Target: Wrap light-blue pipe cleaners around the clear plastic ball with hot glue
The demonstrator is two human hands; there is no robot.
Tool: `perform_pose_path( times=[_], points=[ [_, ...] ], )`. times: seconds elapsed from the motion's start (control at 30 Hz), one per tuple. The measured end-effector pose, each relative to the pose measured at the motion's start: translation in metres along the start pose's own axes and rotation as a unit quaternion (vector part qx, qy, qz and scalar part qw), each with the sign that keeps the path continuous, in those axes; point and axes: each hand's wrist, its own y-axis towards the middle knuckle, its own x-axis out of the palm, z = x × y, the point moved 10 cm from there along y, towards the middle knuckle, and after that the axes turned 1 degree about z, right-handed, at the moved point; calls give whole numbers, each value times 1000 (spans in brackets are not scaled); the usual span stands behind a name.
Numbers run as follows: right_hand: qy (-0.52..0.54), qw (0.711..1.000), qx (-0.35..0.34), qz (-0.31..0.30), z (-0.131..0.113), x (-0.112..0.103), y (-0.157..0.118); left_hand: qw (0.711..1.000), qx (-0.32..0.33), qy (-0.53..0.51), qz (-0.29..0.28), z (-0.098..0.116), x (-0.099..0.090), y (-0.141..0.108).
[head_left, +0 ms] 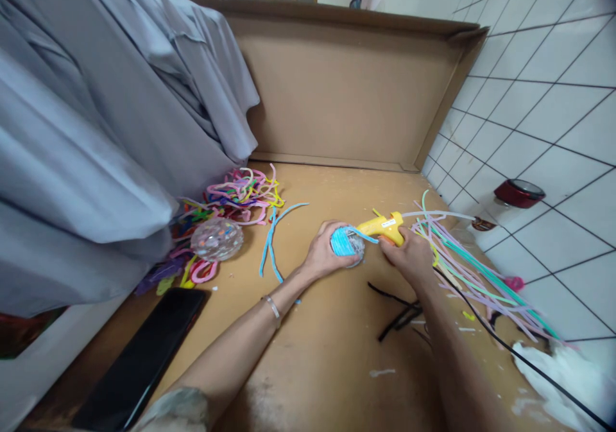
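Note:
My left hand (pixel 326 253) is wrapped round a small ball (pixel 353 244), clear or greyish on the right and covered with rows of blue pipe cleaner (pixel 342 242) on the left. A loose end of the blue strand sticks out to the right. In my right hand (pixel 409 257) is a yellow hot glue gun (pixel 385 226), a glue stick (pixel 440 214) jutting from its back. Its nozzle points left and lies close to the ball; whether they touch I cannot tell. Loose blue pipe cleaners (pixel 270 242) lie on the table left of my left hand.
Tangled coloured pipe cleaners (pixel 243 191) and a clear faceted ball (pixel 217 239) lie left, beside a grey cloth (pixel 96 130) and black phone (pixel 144 361). Straight pastel pipe cleaners (pixel 481 278), a red-lidded jar (pixel 513 198) and white fluff (pixel 563 374) are right. A cardboard panel (pixel 337 92) stands behind.

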Motion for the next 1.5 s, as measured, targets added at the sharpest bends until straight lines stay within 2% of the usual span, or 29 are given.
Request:
perform_pose_path(
  times=[0.27, 0.43, 0.6, 0.7, 0.87, 1.0, 1.17, 1.5],
  points=[
    [14, 1000, 2, -17, 1, 4, 1, 1000, 1, -2, -2, -1, 0, 0],
    [15, 997, 50, -56, 6, 10, 1, 1000, -5, -1, -8, 0, 0, 0],
    [88, 987, 92, -100, 12, 20, -1, 1000, -17, -1, -7, -3, 0, 0],
    [108, 984, 105, -92, 19, 20, 1, 1000, -26, -4, -6, -6, 0, 0],
    [-10, 990, 133, -40, 41, 14, 5, 1000, -28, -1, -10, -7, 1, 0],
    [-100, 982, 159, -36, 57, 24, 3, 999, -30, -4, -9, -7, 1, 0],
    [-140, 977, 156, -39, 63, 39, -2, 1000, -22, 0, -8, -4, 1, 0],
    [-181, 976, 120, 6, 69, 45, -5, 1000, 3, 9, -6, 1, 1, -1]
  ],
)
